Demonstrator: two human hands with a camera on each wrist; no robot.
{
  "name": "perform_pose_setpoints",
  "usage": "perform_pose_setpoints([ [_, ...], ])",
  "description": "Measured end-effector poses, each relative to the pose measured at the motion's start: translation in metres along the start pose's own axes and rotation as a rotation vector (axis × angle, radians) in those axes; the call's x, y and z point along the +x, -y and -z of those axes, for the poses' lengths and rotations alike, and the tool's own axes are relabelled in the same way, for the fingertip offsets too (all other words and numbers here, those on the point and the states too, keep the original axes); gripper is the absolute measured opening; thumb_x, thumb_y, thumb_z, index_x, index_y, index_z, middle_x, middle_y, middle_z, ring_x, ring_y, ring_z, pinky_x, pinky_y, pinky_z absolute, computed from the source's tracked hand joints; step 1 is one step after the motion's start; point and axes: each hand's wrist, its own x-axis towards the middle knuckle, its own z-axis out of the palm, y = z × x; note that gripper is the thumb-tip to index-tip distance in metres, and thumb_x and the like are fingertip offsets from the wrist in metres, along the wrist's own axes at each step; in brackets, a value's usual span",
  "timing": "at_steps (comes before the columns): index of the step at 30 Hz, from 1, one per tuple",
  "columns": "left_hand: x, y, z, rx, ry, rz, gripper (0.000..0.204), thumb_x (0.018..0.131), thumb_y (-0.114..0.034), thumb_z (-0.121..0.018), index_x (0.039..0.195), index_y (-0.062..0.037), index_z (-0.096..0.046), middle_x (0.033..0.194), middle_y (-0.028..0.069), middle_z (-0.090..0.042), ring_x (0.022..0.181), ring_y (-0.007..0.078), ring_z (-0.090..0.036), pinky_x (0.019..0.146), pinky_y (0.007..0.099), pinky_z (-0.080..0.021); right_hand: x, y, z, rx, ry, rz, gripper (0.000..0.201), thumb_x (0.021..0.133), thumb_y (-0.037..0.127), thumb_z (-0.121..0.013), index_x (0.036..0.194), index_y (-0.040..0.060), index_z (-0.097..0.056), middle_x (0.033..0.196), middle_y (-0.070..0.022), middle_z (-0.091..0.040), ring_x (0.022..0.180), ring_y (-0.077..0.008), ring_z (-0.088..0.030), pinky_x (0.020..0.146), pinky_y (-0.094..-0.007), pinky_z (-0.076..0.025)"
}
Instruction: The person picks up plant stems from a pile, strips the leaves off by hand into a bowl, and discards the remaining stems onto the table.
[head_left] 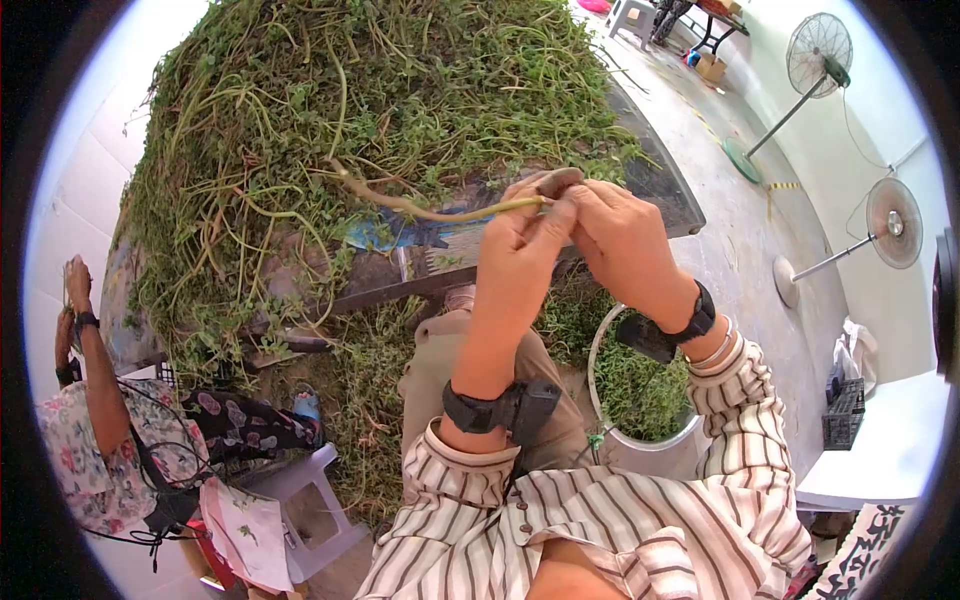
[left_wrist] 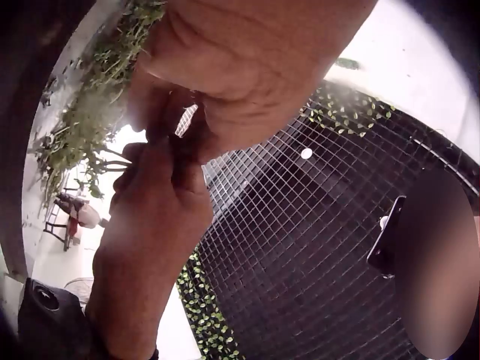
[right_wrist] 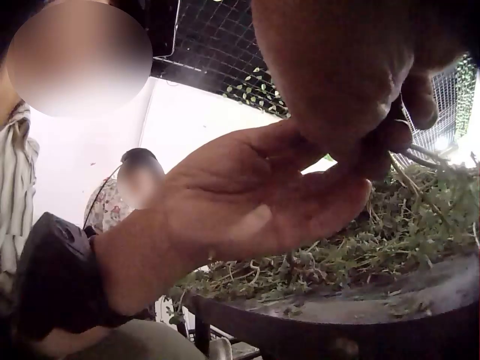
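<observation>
In the head view a thick green plant stem (head_left: pixel 432 214) runs from the heap of greens (head_left: pixel 400 100) to my two hands. My left hand (head_left: pixel 525 245) holds it near its cut end, fingers curled around it and thumb pressing from the near side. Close against it, my right hand (head_left: pixel 625 235) pinches at the tip of the same stem, its fingertips meeting the left thumb. The left wrist view shows both hands pressed together, their fingertips mostly in shadow. From the right wrist view, the left palm faces the camera and thin stems (right_wrist: pixel 424 157) trail off beside the fingers.
The heap covers most of a dark table (head_left: pixel 655 150). Below the right forearm stands a round tub (head_left: pixel 597 385) of trimmed greens. More cuttings (head_left: pixel 375 450) litter the floor. Another person (head_left: pixel 120 440) sits at the left near a plastic stool (head_left: pixel 325 500). Standing fans (head_left: pixel 893 223) are at the right.
</observation>
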Motion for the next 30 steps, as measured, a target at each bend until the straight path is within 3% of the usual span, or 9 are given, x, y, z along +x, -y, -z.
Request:
perform_pose_setpoints([
  [4,-0.001,-0.006,0.003,0.034,-0.119,0.041,0.024,0.092,-0.016,-0.053,0.106,0.0014,-0.06,0.098,0.0054,-0.061,0.089,0.0099,-0.056,0.077,0.0229,-0.045,0.005,0.006,-0.001,0.057,0.075,-0.069,0.032,0.072,0.003,-0.06,0.103,0.0036,-0.053,0.094,-0.0119,-0.057,0.08,-0.0331,-0.058,0.062,-0.0377,-0.049],
  [6,0.002,-0.005,0.004,-0.21,-0.254,-0.087,0.021,0.091,-0.017,-0.052,0.1,-0.0006,-0.062,0.095,0.0072,-0.064,0.09,0.015,-0.06,0.084,0.0275,-0.048,0.006,0.008,0.0,0.101,0.002,-0.097,0.034,0.073,0.003,-0.06,0.105,0.004,-0.052,0.094,-0.0119,-0.057,0.078,-0.0325,-0.058,0.062,-0.0374,-0.049],
  [9,0.004,-0.009,0.011,-0.36,-0.316,-0.109,0.019,0.092,-0.016,-0.05,0.099,-0.0014,-0.06,0.098,0.0123,-0.064,0.093,0.0193,-0.062,0.085,0.0307,-0.049,0.004,0.006,0.005,0.223,-0.062,-0.211,0.035,0.074,0.004,-0.061,0.108,0.004,-0.052,0.092,-0.0124,-0.056,0.072,-0.0296,-0.058,0.06,-0.0355,-0.048],
  [14,0.003,-0.01,0.017,-0.386,-0.339,-0.159,0.02,0.093,-0.019,-0.05,0.099,-0.0016,-0.058,0.099,0.0147,-0.064,0.095,0.0214,-0.062,0.086,0.0335,-0.049,-0.006,-0.005,0.013,0.347,-0.06,-0.354,0.024,0.079,0.004,-0.06,0.102,0.0023,-0.056,0.088,-0.0115,-0.055,0.065,-0.0216,-0.055,0.057,-0.03,-0.044],
  [16,0.003,-0.01,0.017,-0.392,-0.338,-0.167,0.02,0.093,-0.02,-0.05,0.098,-0.0017,-0.058,0.099,0.0146,-0.063,0.095,0.0214,-0.062,0.086,0.0338,-0.05,-0.01,-0.01,0.011,0.372,0.051,-0.386,0.017,0.08,0.005,-0.059,0.096,0.0002,-0.058,0.085,-0.0106,-0.054,0.063,-0.0185,-0.053,0.056,-0.0272,-0.042],
  [20,0.002,-0.011,0.016,-0.411,-0.337,-0.167,0.021,0.093,-0.022,-0.049,0.095,-0.0021,-0.057,0.098,0.0148,-0.064,0.094,0.0218,-0.062,0.085,0.034,-0.05,-0.012,-0.008,-0.002,0.426,0.025,-0.306,0.018,0.081,0.007,-0.059,0.097,-0.0011,-0.058,0.081,-0.0092,-0.053,0.062,-0.0174,-0.052,0.056,-0.0272,-0.042],
  [22,0.002,-0.011,0.015,-0.416,-0.335,-0.165,0.021,0.093,-0.022,-0.049,0.095,-0.0024,-0.057,0.098,0.0148,-0.064,0.094,0.0219,-0.062,0.085,0.034,-0.05,-0.011,0.001,-0.007,0.553,0.045,-0.427,0.021,0.081,0.009,-0.059,0.1,-0.0015,-0.058,0.082,-0.0088,-0.052,0.064,-0.0159,-0.05,0.057,-0.0278,-0.041],
  [30,0.002,-0.012,0.015,-0.454,-0.328,-0.177,0.02,0.093,-0.022,-0.049,0.094,-0.0031,-0.056,0.097,0.0155,-0.064,0.093,0.022,-0.062,0.082,0.033,-0.051,-0.008,0.008,-0.024,0.728,0.029,-0.403,0.021,0.082,0.009,-0.06,0.099,-0.0023,-0.058,0.082,-0.0079,-0.048,0.067,-0.0141,-0.047,0.056,-0.0266,-0.039],
])
